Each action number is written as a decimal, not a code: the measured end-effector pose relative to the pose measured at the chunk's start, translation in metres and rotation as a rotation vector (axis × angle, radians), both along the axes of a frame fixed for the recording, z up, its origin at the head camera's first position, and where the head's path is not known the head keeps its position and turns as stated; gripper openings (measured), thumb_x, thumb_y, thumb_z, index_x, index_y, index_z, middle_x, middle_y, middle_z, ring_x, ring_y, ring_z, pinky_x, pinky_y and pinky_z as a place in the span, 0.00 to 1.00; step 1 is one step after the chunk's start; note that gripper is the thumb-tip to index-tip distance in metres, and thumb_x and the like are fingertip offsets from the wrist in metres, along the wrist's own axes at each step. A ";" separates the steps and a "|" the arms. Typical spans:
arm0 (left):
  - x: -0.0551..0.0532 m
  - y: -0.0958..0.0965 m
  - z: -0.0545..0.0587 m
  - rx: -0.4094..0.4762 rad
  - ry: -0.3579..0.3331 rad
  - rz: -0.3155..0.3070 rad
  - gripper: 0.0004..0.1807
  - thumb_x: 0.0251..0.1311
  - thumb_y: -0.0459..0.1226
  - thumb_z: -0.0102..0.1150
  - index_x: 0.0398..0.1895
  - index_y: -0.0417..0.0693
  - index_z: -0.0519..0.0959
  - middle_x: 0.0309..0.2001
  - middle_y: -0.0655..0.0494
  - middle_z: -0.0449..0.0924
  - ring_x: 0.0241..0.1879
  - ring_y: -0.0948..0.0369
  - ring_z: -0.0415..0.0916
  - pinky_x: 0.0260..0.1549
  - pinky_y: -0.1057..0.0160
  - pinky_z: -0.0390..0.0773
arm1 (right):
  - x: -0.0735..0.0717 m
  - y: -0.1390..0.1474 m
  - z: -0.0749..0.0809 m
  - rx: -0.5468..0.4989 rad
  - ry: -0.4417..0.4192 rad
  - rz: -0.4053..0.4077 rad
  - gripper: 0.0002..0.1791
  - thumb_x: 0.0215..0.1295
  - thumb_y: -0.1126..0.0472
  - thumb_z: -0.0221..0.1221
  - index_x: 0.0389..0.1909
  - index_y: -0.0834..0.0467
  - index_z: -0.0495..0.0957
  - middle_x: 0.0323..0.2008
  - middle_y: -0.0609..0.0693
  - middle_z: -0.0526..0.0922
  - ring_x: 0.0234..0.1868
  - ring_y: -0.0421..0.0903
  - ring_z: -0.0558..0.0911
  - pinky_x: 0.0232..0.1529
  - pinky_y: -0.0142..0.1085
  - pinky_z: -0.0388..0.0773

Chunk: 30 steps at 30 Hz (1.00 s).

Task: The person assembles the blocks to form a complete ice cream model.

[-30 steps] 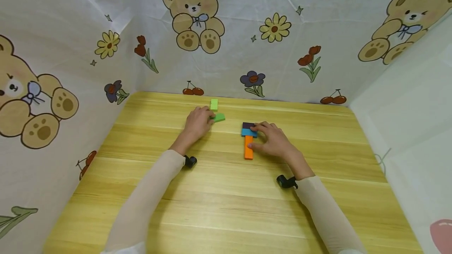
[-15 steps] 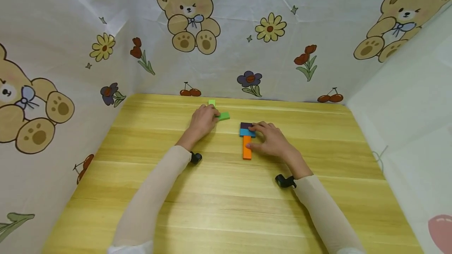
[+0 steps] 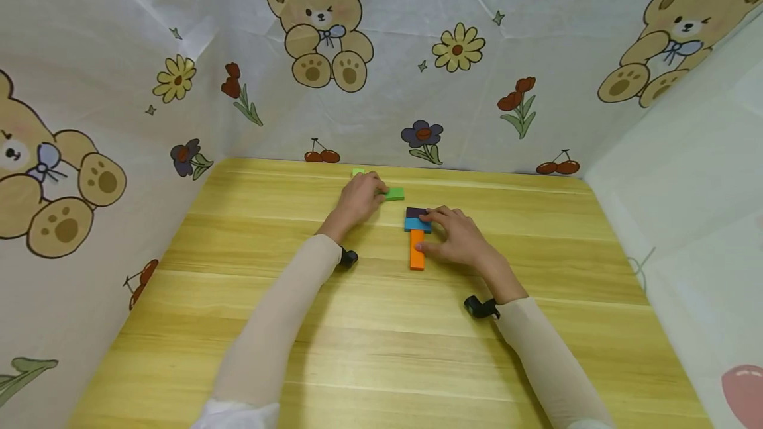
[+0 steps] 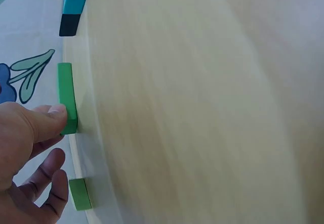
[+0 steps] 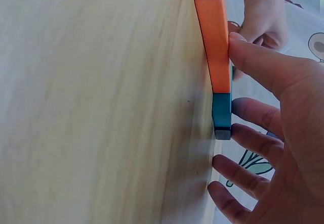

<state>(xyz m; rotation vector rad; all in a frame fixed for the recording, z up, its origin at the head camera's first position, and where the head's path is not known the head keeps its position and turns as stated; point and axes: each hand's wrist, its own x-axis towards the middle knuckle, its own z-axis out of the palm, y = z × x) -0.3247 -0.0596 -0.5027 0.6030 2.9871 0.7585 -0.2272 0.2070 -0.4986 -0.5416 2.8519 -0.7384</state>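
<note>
My left hand (image 3: 361, 197) pinches a long green block (image 3: 395, 194) near the back of the table; in the left wrist view its thumb lies on the green block's face. A light green block (image 3: 357, 171) shows just behind that hand, partly covered by it. Toward the middle, a dark block (image 3: 414, 212), a blue block (image 3: 411, 224) and an upright-pointing orange block (image 3: 417, 258) lie together in a T shape. My right hand (image 3: 457, 238) rests over them, thumb on the orange block and fingertips at the blue and dark ones, other fingers spread.
The wooden table (image 3: 381, 349) has a printed bear curtain (image 3: 381, 118) standing along its back edge and sides. Each wrist carries a small black camera (image 3: 481, 307). A thin green cord (image 3: 642, 270) hangs at the right side.
My left hand has slid right with the green block, bringing it closer to the T-shaped group and uncovering less of the light green block. My right hand stays in place.
</note>
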 end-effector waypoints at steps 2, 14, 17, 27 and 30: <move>-0.002 0.004 0.000 0.020 -0.016 -0.008 0.13 0.75 0.39 0.67 0.57 0.53 0.91 0.57 0.55 0.84 0.55 0.51 0.76 0.56 0.52 0.81 | 0.001 0.000 0.000 0.000 -0.005 -0.001 0.40 0.65 0.35 0.71 0.75 0.45 0.77 0.76 0.54 0.73 0.74 0.61 0.70 0.73 0.64 0.66; -0.013 0.038 -0.001 0.028 -0.061 -0.075 0.12 0.75 0.38 0.66 0.57 0.52 0.90 0.55 0.56 0.84 0.56 0.52 0.75 0.60 0.54 0.79 | 0.001 0.001 -0.003 -0.021 0.003 0.012 0.39 0.65 0.35 0.71 0.75 0.45 0.77 0.75 0.54 0.74 0.73 0.61 0.71 0.73 0.64 0.66; -0.014 0.046 0.000 0.055 -0.073 -0.095 0.13 0.75 0.38 0.66 0.58 0.52 0.90 0.55 0.56 0.84 0.58 0.52 0.76 0.62 0.53 0.79 | 0.001 0.001 -0.003 -0.029 0.009 0.010 0.39 0.65 0.36 0.72 0.74 0.46 0.78 0.74 0.54 0.75 0.72 0.61 0.72 0.72 0.64 0.67; -0.015 0.054 0.002 0.040 -0.081 -0.078 0.13 0.74 0.40 0.68 0.57 0.56 0.91 0.58 0.60 0.84 0.63 0.52 0.76 0.66 0.52 0.78 | 0.000 0.001 -0.001 -0.020 0.014 0.006 0.39 0.65 0.34 0.71 0.74 0.46 0.78 0.74 0.52 0.75 0.72 0.61 0.72 0.73 0.64 0.67; -0.015 0.055 0.003 0.045 -0.093 -0.083 0.13 0.74 0.40 0.68 0.57 0.56 0.91 0.58 0.60 0.84 0.64 0.53 0.76 0.66 0.53 0.79 | -0.001 0.002 -0.001 -0.018 0.014 0.006 0.39 0.65 0.34 0.71 0.74 0.45 0.77 0.74 0.52 0.75 0.72 0.61 0.72 0.72 0.65 0.67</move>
